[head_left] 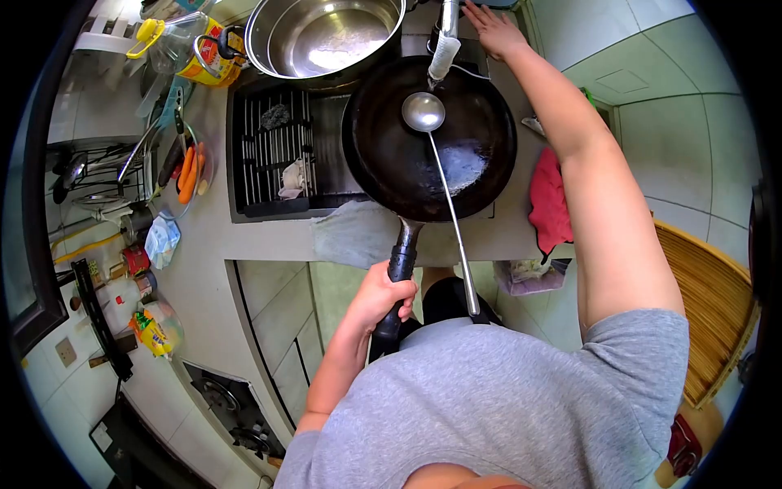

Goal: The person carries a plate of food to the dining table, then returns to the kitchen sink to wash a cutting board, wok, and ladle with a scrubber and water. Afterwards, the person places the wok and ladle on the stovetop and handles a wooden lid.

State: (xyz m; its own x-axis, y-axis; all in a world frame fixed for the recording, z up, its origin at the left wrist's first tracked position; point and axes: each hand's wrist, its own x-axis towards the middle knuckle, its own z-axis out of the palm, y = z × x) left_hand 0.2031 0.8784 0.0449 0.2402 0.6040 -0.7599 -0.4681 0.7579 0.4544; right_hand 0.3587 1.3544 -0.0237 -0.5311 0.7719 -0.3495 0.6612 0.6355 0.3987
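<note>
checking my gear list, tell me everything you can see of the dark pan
The pan is round, dark, metallic-looking, open side up, its inside partly glossy. It covers part of the sink beneath the faucet, its black handle toward the person, gripped by the left hand. A long ladle rests in it, sticking out.

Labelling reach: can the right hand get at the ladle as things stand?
Probably yes. The ladle lies across the pan, its handle jutting over the near rim with nothing visible on top. The right hand is beyond the pan, so it would need to draw back first.
</note>
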